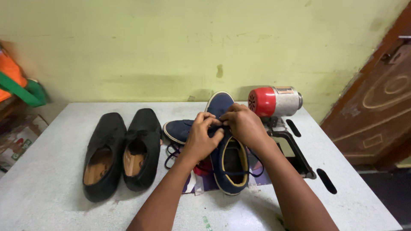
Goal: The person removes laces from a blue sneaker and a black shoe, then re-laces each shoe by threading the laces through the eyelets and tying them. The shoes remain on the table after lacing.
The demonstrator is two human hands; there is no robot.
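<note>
Both hands, left hand [204,136] and right hand [242,124], were pinching the dark lace over the navy sneaker [229,156] mid-counter [51,201], black shoes [117,154] at 9 o'clock. Looked light, floppy; best grabbed by the heel.

We list a navy blue fabric lace-up shoe with a white sole edge and yellow-trimmed opening [231,164], centre of the frame, upright, toe towards the top, heel towards the bottom, its opening showing. Its dark blue lace [256,173] trails loose past the right side. We note a second matching navy shoe [179,130] just left of centre, lying crosswise, partly hidden behind the first.
</note>
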